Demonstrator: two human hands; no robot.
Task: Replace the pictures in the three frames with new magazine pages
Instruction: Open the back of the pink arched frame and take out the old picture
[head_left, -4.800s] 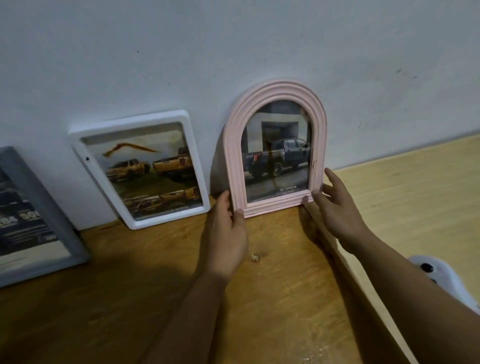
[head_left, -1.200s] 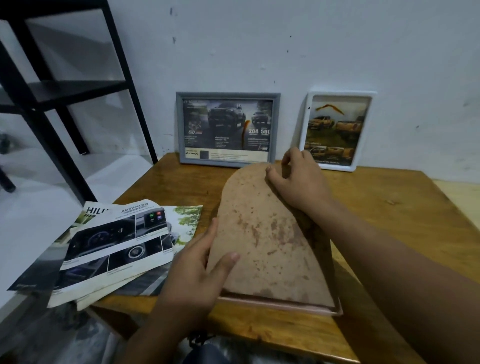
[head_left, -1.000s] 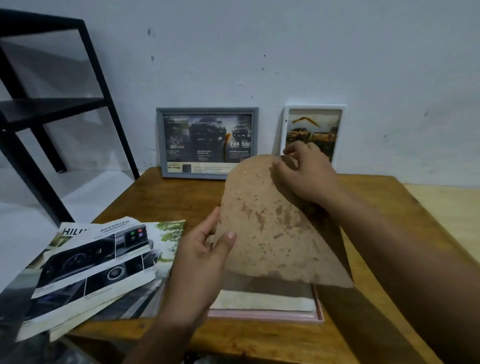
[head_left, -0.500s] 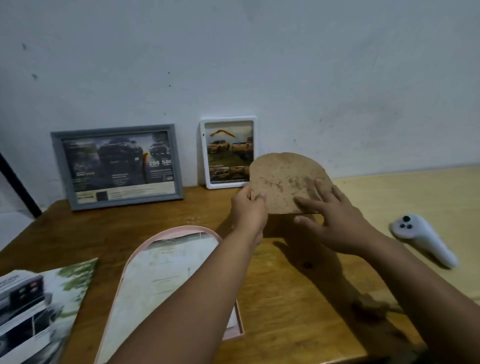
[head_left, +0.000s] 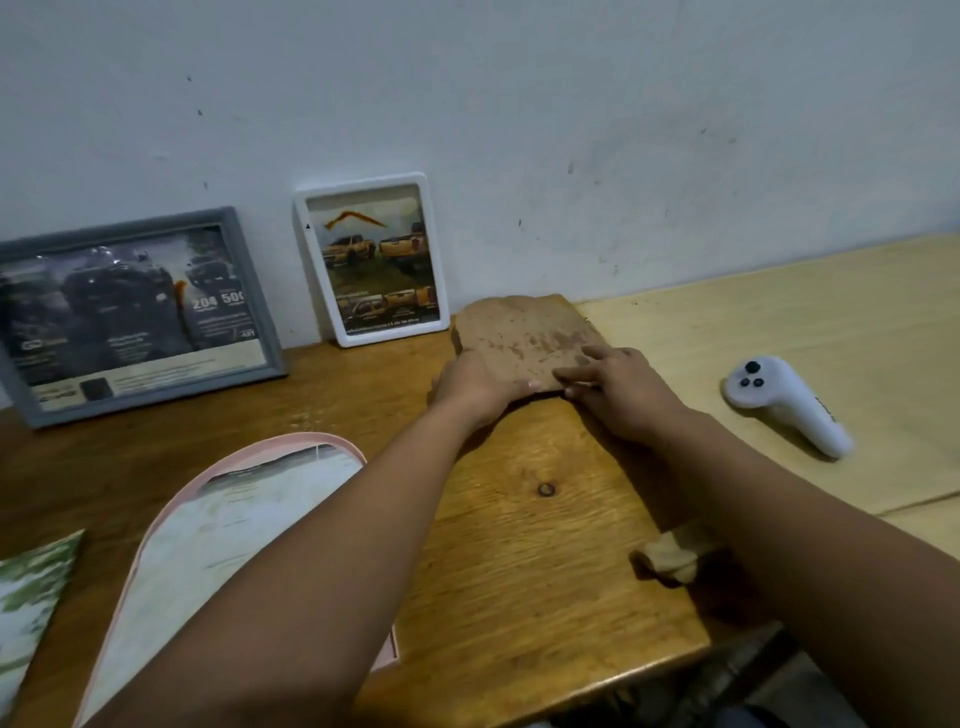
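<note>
The pink arched frame (head_left: 156, 525) lies face down at the table's front left, its back open and the pale reverse of its picture (head_left: 218, 530) showing. Its brown spotted backing board (head_left: 524, 332) lies on the table by the wall. My left hand (head_left: 475, 387) grips the board's near edge, thumb on top. My right hand (head_left: 618, 395) rests on the board's near right corner with straight fingers. A grey frame (head_left: 135, 312) and a white frame (head_left: 371, 260), both with truck pictures, lean against the wall.
Magazine pages (head_left: 31, 597) stick in at the left edge. A white handheld controller (head_left: 784, 405) lies on the paler wooden surface (head_left: 779, 322) to the right. A crumpled scrap (head_left: 670, 558) sits near the brown table's (head_left: 519, 545) right edge.
The pink frame came off the wall and was laid face down. Both hands lifted its backing board off, carried it to the back right and lowered it flat onto the table.
</note>
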